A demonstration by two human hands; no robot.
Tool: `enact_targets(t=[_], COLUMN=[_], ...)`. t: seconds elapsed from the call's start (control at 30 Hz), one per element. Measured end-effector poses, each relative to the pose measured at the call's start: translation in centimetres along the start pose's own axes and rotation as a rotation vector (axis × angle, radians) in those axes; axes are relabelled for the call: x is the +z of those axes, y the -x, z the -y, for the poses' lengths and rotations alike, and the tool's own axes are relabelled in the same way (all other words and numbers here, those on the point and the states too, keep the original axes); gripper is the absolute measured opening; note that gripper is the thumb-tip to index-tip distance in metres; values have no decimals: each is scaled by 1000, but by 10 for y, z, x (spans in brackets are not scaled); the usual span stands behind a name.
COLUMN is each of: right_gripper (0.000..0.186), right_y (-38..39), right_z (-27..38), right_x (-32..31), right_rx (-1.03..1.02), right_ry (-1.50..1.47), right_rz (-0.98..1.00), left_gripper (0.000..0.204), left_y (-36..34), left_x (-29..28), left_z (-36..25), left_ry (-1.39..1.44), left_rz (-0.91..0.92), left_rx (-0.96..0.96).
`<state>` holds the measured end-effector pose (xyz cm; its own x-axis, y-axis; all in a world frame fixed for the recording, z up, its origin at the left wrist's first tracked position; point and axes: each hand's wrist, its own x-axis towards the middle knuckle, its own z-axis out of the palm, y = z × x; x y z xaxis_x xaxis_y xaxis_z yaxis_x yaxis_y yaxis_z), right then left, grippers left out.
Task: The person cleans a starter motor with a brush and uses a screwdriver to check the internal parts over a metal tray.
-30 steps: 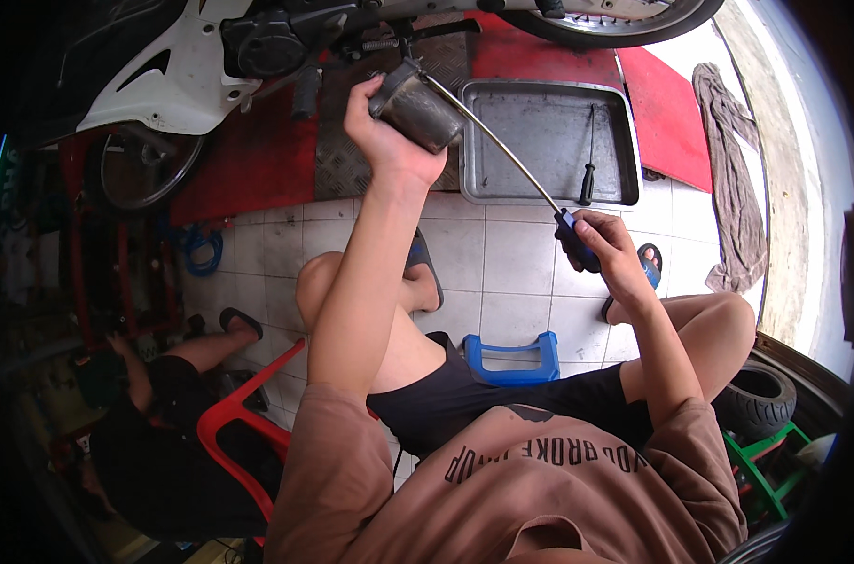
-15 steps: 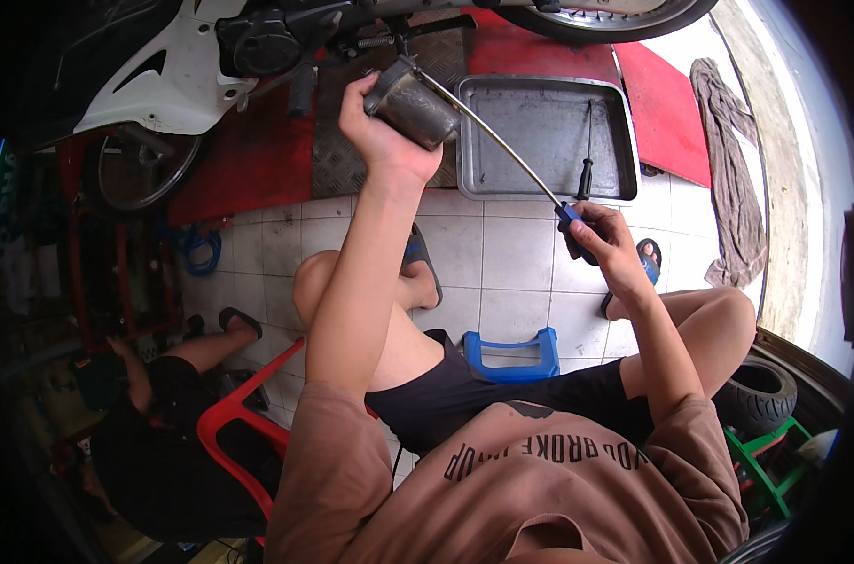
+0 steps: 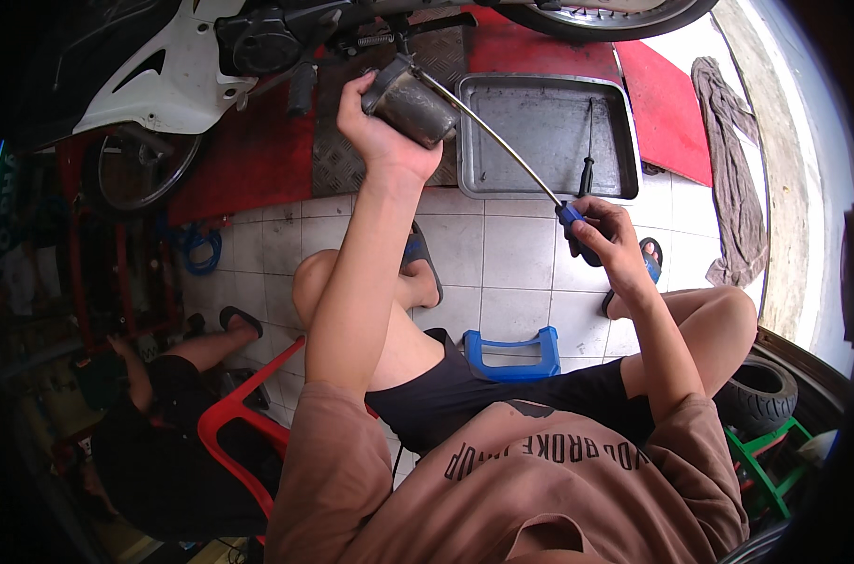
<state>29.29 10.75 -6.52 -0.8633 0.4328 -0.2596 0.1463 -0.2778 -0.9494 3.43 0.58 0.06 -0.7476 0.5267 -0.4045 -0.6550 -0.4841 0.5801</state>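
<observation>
My left hand (image 3: 387,141) is wrapped round a dark, scuffed cylindrical canister (image 3: 413,108), tilted beside the motorcycle (image 3: 267,47). In my right hand (image 3: 610,240), the blue and black handle of a long screwdriver (image 3: 507,148) is gripped between thumb and fingers. Its thin metal shaft runs up and left to the flanged end of the canister; the very tip is hard to make out there. Below the canister's right side lies a grey metal tray (image 3: 547,193), and a second, black-handled screwdriver (image 3: 587,176) rests in it.
A red and metal platform (image 3: 248,160) lies under the motorcycle. A blue plastic stool (image 3: 511,371) stands between my legs. At the right are a crumpled cloth (image 3: 732,179) and a loose tyre (image 3: 760,390). Another person (image 3: 182,423) sits at the left by a red chair (image 3: 229,423).
Almost nothing differs. The canister has shifted very slightly to the left in my left hand, and the screwdriver stays against its flanged end.
</observation>
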Motion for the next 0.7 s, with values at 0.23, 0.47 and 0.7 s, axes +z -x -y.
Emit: enact_targets(t=[0.23, 0.47, 0.7], right_gripper=[22, 22, 22], right_y=[5, 3, 3], right_z=[19, 5, 12], right_x=[10, 2, 5], right_rx=[-21, -22, 5], right_ry=[8, 47, 43], right_rz=[-58, 3, -18], left_gripper=[27, 26, 25], left_y=[7, -5, 3], left_x=[5, -5, 2], left_z=[0, 1, 1], left_ry=[-6, 11, -13], left_rz=[-12, -5, -19], left_rx=[11, -6, 6])
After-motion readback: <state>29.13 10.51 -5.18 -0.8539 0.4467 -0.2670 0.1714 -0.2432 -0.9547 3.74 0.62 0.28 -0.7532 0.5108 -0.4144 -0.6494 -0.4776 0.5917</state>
